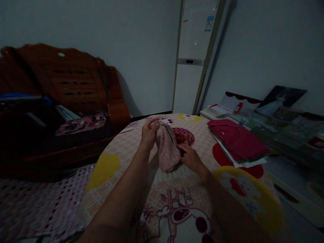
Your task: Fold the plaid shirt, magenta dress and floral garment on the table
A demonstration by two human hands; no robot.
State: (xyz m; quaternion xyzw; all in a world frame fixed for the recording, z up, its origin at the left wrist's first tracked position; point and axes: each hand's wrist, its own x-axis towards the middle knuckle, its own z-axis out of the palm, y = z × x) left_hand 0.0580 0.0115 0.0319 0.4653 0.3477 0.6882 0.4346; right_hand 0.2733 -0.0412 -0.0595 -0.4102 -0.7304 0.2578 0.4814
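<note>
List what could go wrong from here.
1. Left hand pinches the pink cloth only near its upper edge; it might slip.
2. Dim light, and the tablecloth is similarly pale pink, so the cloth's outline may be hard to track.
3. The red pile sits near the table's right side; a wide right-hand sweep could nudge it.

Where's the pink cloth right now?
The pink cloth is near the middle of the head view, its top pinched in the left hand and the right hand at its right side, left of the folded red garment.
</note>
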